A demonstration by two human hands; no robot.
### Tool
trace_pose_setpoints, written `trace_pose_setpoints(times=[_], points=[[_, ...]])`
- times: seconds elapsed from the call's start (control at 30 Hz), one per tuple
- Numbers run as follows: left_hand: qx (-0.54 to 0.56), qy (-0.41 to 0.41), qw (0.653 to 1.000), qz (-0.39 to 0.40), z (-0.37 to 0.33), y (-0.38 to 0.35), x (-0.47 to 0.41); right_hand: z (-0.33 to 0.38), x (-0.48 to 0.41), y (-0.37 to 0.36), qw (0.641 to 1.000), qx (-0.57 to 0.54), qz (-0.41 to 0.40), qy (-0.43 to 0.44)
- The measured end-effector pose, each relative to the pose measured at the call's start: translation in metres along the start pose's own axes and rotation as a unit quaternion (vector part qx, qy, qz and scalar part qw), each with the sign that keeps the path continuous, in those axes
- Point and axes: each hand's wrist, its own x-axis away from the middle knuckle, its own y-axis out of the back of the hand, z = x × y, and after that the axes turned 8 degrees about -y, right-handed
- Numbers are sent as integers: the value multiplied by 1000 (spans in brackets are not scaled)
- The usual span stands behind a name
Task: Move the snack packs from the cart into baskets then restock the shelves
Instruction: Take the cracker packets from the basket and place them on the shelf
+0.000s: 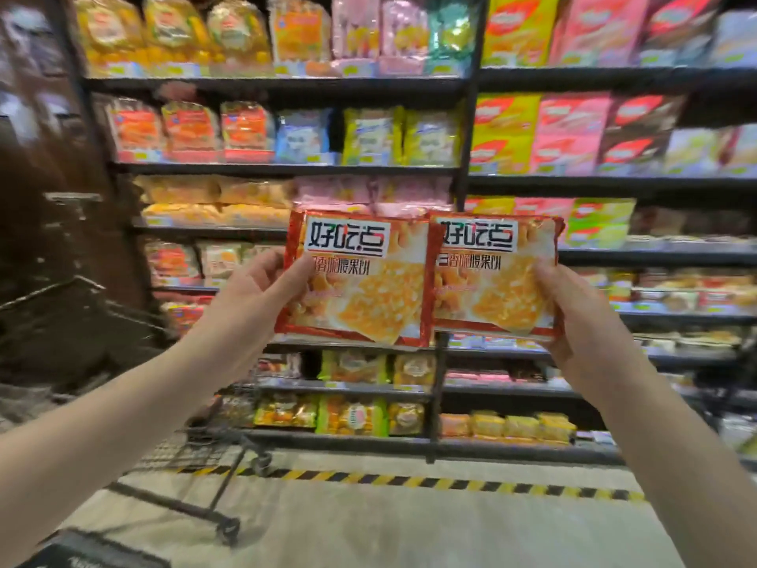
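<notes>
Item: 2 snack packs, red-edged w/ cracker print and large Chinese lettering, held up side by side in front of the shelves (262, 170), mid-frame, clear of any shelf. Left pack (360, 280): face toward camera, lettering upright, top edge up and tipped slightly to the right; roughly square, long axis approx. vertical. Right pack (497, 280): same face-on orientation, lettering upright, slight tilt the other way; its left edge overlaps the left pack's right edge, so the two touch. Left hand (256, 293): raised, forearm coming in from lower left, thumb across the front of the left pack near its left edge, other fingers behind it and not visible; closed around the pack. Right hand (573, 305): raised, forearm from lower right, thumb pressed on the front of the right pack at its right edge, fingers wrapped under the lower right corner; closed around the pack. Background: dark metal shelving, several tiers, stocked w/ assorted bagged snacks in yellow, pink, red, green; blurred, labels unreadable. Cart (196, 444): wire frame, low left, beneath the left forearm; contents cannot be made out. Floor: pale, w/ yellow-black hazard tape (409, 481) running along the shelf base.
</notes>
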Motion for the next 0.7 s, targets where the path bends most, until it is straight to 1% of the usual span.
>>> trace_pose_setpoints(times=[0.13, 0.23, 0.4, 0.57, 0.7], points=[[4, 17, 999, 44, 16, -82, -29, 18, -3, 80, 999, 18, -37, -20], [31, 35, 995, 86, 26, -135, -53, 29, -9, 132, 997, 24, -68, -25], [44, 32, 988, 146, 53, -211, -101, 33, -30, 210, 994, -5, -107, -21], [83, 25, 977, 192, 95, -281, -161, 37, -83, 288, 988, 5, -156, -10], [107, 5, 974, 199, 133, -339, -229, 49, -142, 342, 982, 18, -187, -4]])
